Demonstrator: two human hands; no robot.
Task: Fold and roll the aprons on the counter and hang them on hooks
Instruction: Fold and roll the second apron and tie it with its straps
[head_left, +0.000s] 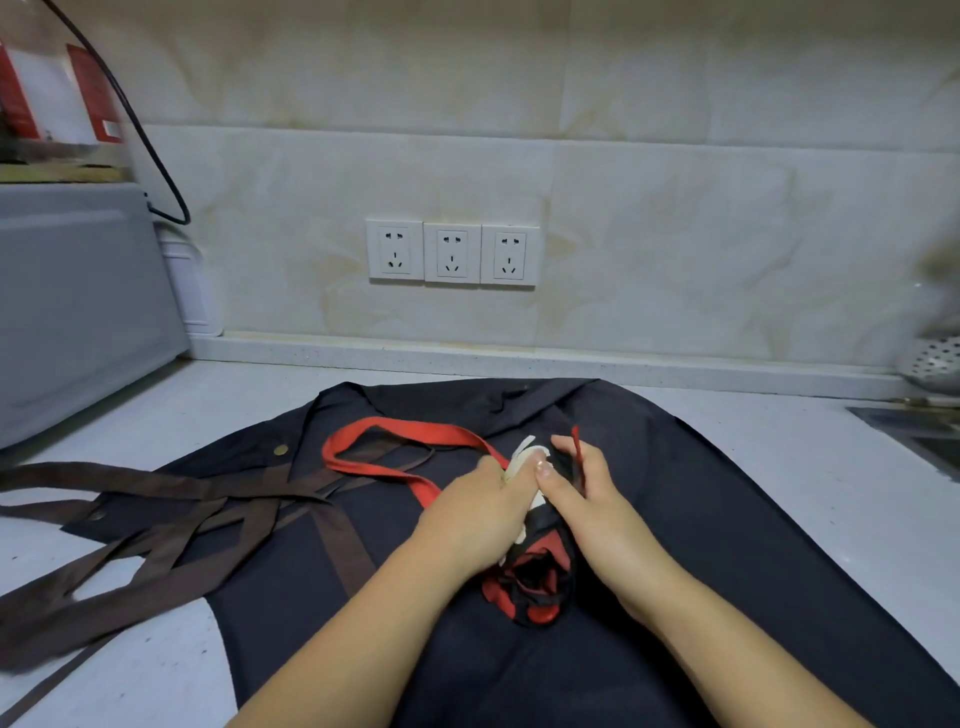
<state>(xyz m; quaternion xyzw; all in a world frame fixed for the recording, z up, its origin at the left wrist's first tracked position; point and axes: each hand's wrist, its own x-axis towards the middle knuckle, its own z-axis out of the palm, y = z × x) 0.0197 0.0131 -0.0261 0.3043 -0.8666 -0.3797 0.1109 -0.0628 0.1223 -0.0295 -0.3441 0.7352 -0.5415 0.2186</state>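
Apron roll (535, 582) lies in left hand (478, 514), right hand (587, 499) (label (110, 128) blurred).

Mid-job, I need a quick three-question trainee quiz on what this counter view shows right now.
1. True or false: the left hand and right hand both hold the rolled red-and-black fabric apron bundle.
2. The dark navy fabric apron is: A) hanging, B) spread under the bundle, C) rolled up.
3. Fill in: the red fabric strap loop lies to the bundle's ____.
Key: 1 true; 2 B; 3 left.
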